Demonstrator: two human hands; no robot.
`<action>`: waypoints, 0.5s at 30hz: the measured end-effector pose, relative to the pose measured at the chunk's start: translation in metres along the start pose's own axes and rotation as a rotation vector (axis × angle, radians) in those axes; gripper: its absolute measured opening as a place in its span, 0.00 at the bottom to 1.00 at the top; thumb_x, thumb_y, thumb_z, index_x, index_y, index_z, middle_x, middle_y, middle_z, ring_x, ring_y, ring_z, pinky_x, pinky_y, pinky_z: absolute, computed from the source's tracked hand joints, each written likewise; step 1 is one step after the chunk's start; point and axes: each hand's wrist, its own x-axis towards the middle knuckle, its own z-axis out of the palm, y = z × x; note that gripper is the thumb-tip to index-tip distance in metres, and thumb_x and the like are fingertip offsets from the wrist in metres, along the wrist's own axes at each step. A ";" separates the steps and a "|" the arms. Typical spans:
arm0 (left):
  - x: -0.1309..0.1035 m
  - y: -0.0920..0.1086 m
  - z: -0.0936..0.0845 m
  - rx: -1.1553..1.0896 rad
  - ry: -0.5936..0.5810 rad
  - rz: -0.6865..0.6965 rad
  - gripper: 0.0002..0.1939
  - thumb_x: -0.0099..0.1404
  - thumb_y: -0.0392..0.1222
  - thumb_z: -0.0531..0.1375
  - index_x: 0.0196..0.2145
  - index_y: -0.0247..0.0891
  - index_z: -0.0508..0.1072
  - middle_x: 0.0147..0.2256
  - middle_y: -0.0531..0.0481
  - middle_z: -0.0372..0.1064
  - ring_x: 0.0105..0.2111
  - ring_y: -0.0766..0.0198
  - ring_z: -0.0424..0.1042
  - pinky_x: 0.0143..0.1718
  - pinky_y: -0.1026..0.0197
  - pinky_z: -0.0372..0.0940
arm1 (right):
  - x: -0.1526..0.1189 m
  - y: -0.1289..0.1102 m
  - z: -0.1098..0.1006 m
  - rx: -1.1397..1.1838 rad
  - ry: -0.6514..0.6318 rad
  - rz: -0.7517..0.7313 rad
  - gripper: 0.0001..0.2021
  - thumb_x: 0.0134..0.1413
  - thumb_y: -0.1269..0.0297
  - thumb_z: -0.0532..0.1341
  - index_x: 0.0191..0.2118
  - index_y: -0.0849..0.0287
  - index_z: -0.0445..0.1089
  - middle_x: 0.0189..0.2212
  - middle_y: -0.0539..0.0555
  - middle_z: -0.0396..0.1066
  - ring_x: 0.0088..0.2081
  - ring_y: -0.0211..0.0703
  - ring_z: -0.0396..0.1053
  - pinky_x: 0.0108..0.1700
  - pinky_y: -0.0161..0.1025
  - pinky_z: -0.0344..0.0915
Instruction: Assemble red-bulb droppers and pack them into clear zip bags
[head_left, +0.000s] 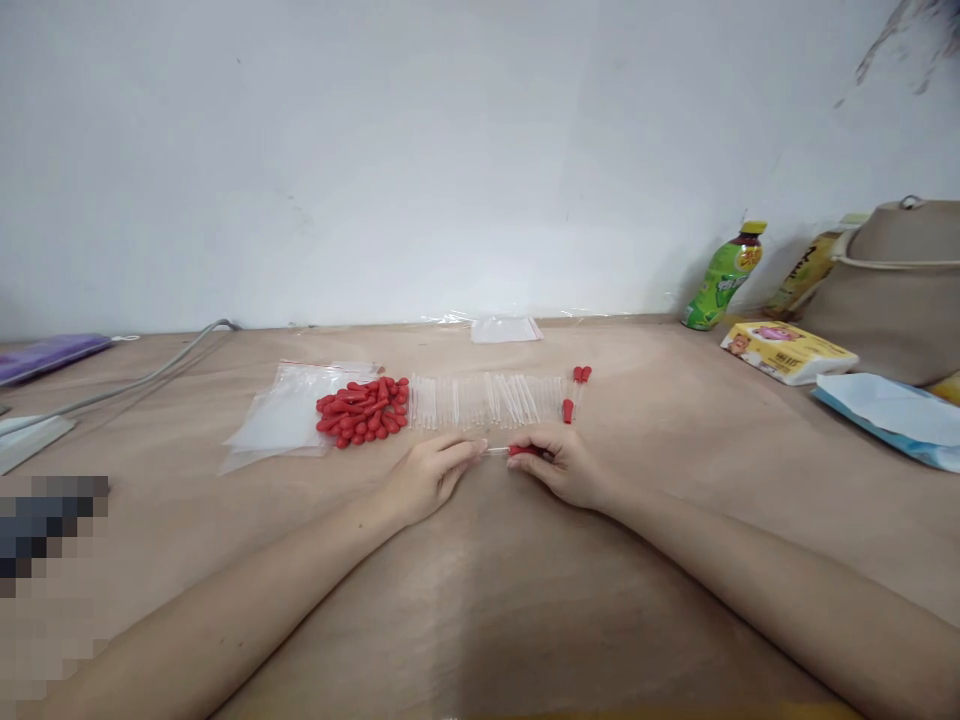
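My left hand [441, 472] pinches one end of a thin clear tube [496, 451]. At the tube's other end, my right hand [564, 464] grips a red rubber bulb [523, 451], which meets the tube. Beyond my hands lies a row of clear glass tubes [480, 400], side by side. Left of the row is a pile of red bulbs [364, 410], partly on clear plastic bags [281, 415]. To the right of the row, a few tubes with red bulbs [568, 411] on them lie apart.
A small bag [506, 330] lies by the wall. On the right are a green bottle [725, 280], a yellow tissue pack [789, 352], a blue-white packet [900, 415] and a beige bag [885, 290]. A grey cable [161, 370] and purple item [56, 355] are left.
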 end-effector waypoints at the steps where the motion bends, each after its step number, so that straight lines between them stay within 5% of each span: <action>1: 0.000 0.000 0.000 -0.004 -0.001 0.011 0.12 0.65 0.32 0.50 0.45 0.36 0.68 0.37 0.45 0.69 0.35 0.66 0.70 0.34 0.64 0.66 | -0.001 0.000 0.000 -0.008 0.005 -0.007 0.05 0.53 0.66 0.57 0.31 0.58 0.69 0.28 0.50 0.70 0.30 0.35 0.66 0.34 0.34 0.62; 15: 0.001 0.003 -0.002 0.168 -0.057 0.139 0.15 0.64 0.29 0.47 0.45 0.34 0.68 0.36 0.44 0.70 0.32 0.65 0.69 0.32 0.64 0.66 | -0.005 -0.007 -0.002 -0.261 0.016 -0.204 0.04 0.53 0.70 0.56 0.32 0.60 0.68 0.28 0.53 0.70 0.31 0.36 0.66 0.34 0.34 0.63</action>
